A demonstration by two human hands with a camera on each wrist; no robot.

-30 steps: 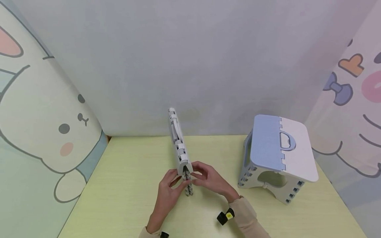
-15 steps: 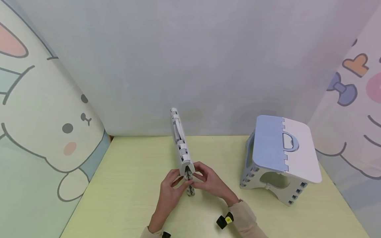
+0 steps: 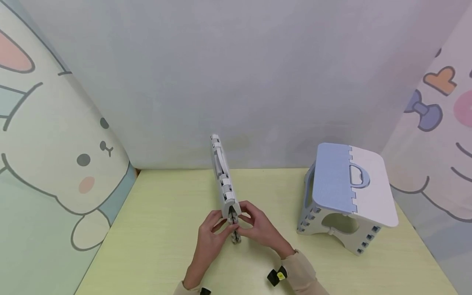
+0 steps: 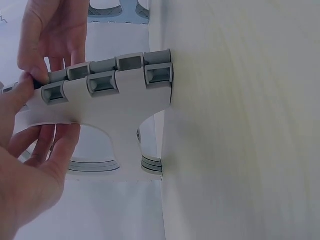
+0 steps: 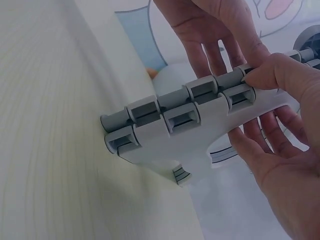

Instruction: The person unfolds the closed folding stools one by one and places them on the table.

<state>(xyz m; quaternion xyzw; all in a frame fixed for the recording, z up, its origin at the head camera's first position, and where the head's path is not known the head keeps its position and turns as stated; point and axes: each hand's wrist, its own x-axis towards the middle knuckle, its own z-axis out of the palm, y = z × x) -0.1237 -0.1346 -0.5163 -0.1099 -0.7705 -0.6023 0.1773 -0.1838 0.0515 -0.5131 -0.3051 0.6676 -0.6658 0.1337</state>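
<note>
A folded plastic step stool stands on edge, narrow side toward me, its white-grey hinge knuckles along the top. My left hand holds its near end from the left, and my right hand holds it from the right. In the left wrist view, the left hand has its thumb on the hinged edge of the white leg panel and fingers by the cut-out below. The right wrist view has the right hand likewise, thumb at the knuckles, fingers under the panel. The two thumbs sit close together.
An unfolded stool with a blue-and-white top and blue carry handle stands at the right on the pale yellow-green table. A grey-white wall panel rises behind, with cartoon-printed panels at both sides.
The view has shifted slightly, so everything sits a little further right than a second ago. Both hands keep their hold on the folded stool, with no clear movement of it.
</note>
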